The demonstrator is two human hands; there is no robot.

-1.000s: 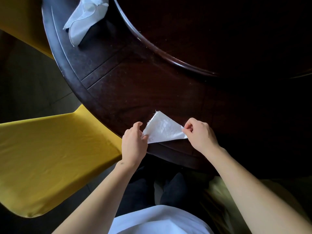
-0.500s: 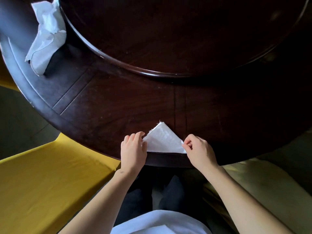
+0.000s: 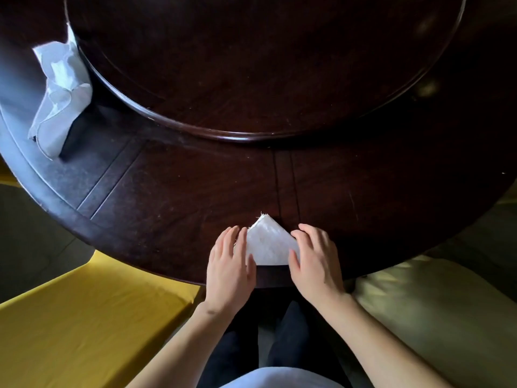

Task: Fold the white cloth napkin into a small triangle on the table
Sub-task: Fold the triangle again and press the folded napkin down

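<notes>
Both hands, left [image 3: 230,263] and right [image 3: 316,260], had gone from pinching corners to pressing flat, fingers spread, on the napkin [image 3: 267,243], a small triangle at the table's [image 3: 173,197] near edge.

Single head view: looks steeply down from above the person's lap, facing forward across the near table edge [image 3: 167,273]; close, wide-angle.

A plain white napkin [image 3: 268,243] is seen on a dark brown table [image 3: 173,197]. A second cloth [image 3: 57,99] is white. Chair covers: mustard yellow [image 3: 84,326], pale olive [image 3: 436,309].
</notes>
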